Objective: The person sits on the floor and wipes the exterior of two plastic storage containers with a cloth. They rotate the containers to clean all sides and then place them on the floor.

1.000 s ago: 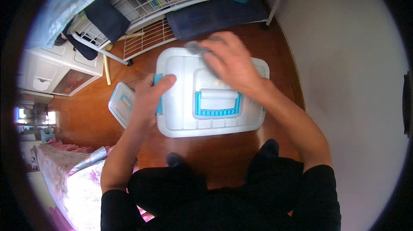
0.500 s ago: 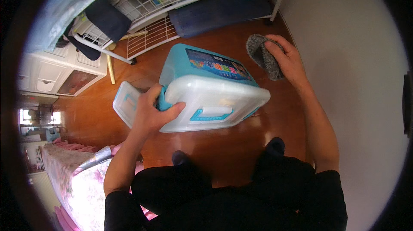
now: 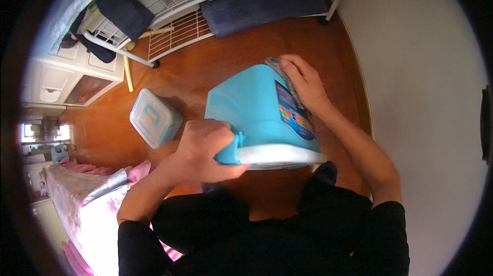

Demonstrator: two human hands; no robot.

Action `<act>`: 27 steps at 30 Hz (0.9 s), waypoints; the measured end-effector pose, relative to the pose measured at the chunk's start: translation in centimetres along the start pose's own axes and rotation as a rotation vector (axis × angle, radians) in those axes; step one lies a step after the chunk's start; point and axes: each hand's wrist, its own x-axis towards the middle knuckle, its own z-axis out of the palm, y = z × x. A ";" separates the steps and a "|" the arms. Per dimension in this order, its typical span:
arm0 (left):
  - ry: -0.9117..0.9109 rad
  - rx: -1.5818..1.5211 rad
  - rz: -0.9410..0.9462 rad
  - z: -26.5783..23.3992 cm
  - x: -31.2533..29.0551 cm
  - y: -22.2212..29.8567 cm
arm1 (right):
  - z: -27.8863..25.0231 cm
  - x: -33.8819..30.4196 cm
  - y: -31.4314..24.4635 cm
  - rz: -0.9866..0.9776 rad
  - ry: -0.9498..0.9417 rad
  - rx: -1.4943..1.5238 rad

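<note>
A blue plastic storage box (image 3: 246, 98) with a white lid (image 3: 280, 154) is tipped on its side in front of my knees, its lid toward me. My left hand (image 3: 208, 150) grips the box at its blue side latch, beside the lid edge. In my right hand (image 3: 306, 83) is a grey cloth (image 3: 277, 65), pressed against the side that carries a colourful label (image 3: 294, 114). The right fingers partly cover the cloth.
A smaller box with a white lid (image 3: 154, 119) stands on the wooden floor to the left. Beyond is a white wire rack (image 3: 179, 43) on casters holding a folded blue item (image 3: 264, 11). White drawers (image 3: 67, 78) stand far left, a flowered bedspread (image 3: 77, 194) near left, a wall (image 3: 421, 96) right.
The box has been turned so its lid faces me more edge-on and its blue base shows. My right hand has brought the cloth from the air left onto the labelled side.
</note>
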 end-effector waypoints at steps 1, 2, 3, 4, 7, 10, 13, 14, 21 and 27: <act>0.018 -0.021 0.054 0.2 0.1 0.2 | -0.2 -0.2 0.5 0.089 0.027 0.026; 0.033 -0.039 0.097 0.3 0.2 0.4 | -0.5 -0.3 0.7 0.260 0.066 0.030; -0.004 -0.037 0.082 0.5 0.2 0.7 | -0.6 -0.6 0.6 0.105 0.050 0.029; -0.028 -0.019 0.089 0.8 0.3 0.8 | -0.5 -0.8 0.2 0.037 0.048 0.009; -0.093 0.031 0.136 1.6 0.6 0.9 | 0.5 -0.3 -2.0 -0.256 -0.035 -0.078; -0.038 0.085 0.123 2.3 1.1 0.4 | 2.5 0.3 -4.3 -0.594 -0.324 -0.294; 0.028 0.076 0.130 2.6 1.2 -0.3 | 3.5 0.3 -5.1 -0.676 -0.592 -0.483; -0.009 0.107 0.099 2.5 1.0 -0.5 | 3.3 0.2 -4.9 -0.780 -0.573 -0.427; 0.026 0.160 0.039 1.6 -0.8 -1.1 | -0.8 -1.0 -2.2 -0.538 -0.193 -0.408; 0.178 0.133 0.028 1.8 0.7 -1.3 | 1.3 -2.0 -4.3 -0.649 -0.269 -0.142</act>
